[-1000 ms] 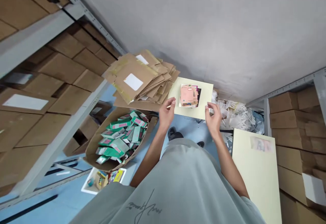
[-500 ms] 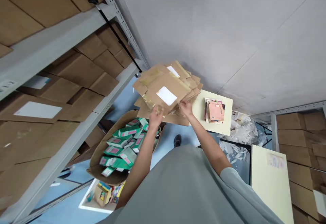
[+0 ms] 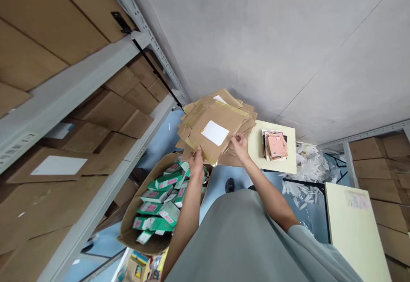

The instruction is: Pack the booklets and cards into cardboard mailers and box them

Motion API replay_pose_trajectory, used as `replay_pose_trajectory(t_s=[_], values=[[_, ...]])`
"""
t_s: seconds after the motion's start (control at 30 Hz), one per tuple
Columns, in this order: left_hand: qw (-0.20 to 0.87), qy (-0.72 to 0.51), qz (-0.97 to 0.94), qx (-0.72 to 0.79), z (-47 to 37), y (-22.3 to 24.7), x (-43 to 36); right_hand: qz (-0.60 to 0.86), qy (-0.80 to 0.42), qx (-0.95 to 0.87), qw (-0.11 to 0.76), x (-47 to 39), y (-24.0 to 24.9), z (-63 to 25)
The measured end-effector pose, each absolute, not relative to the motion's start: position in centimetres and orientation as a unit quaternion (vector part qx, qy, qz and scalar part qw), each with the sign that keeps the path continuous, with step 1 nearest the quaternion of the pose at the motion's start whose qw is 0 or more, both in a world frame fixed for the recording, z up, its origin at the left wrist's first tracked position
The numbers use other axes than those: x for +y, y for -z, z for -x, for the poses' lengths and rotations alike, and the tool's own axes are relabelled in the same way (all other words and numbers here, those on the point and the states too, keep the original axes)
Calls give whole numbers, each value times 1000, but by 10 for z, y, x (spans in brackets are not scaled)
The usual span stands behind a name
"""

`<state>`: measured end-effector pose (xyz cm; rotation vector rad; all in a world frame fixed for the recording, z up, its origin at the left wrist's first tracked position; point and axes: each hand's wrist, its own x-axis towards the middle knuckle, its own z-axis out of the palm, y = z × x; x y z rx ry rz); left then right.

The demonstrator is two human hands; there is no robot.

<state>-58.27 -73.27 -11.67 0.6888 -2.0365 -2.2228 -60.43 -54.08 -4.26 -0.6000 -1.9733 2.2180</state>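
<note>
The head view takes in more of the grey shelf rack (image 3: 96,70) and its brown cartons (image 3: 101,107) on the left than one second ago, and the pale wall (image 3: 256,51) spans the far side. The cream table (image 3: 254,143) now lies right of both hands; one second ago they were spread at its near edge. The stack of flattened cardboard (image 3: 247,121), just left of that table, was then untouched; half a second ago both hands had reached its near side, and now they are at the same side with a clearer hold. The open carton (image 3: 128,230) is at the lower left, its green boxes (image 3: 166,194) heaped inside, partly hidden by the left forearm.

The top sheet (image 3: 233,124) of the stack lies directly beyond the left hand (image 3: 197,162) and reaches to the left of the right hand (image 3: 240,145). The left hand grasps its near left edge, thumb on the upper face. The right hand pinches at its right edge; whether lower layers are caught too cannot be told. The booklets (image 3: 277,146) remain piled on the table, well apart from the left hand. Smallest, the white label (image 3: 215,133) sits on the top sheet, between the hands and just beyond them.
</note>
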Motion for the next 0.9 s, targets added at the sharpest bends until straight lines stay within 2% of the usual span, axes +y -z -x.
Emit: replay_pose_trajectory(t_s=[0.13,0.27,0.4,0.53,0.67,0.8,0.9], values=[[35,799,-305,-517,591,81,-703,177,-718,-664,113,-481,10,531],[-95,845,-162,-501,593,47,-630,252,-717,-628,168,-405,-8,436],[-244,828,-9,-505,563,13,-518,354,-709,-547,268,-340,-9,345],[-373,770,110,-505,497,-9,-403,419,-675,-464,391,-277,-5,248],[-430,728,142,-515,411,-5,-296,464,-579,-448,499,-226,0,143],[-470,683,139,-542,309,13,-200,508,-464,-463,560,-183,-1,47],[-507,643,181,-545,250,22,-144,528,-435,-442,580,-153,-5,-20]])
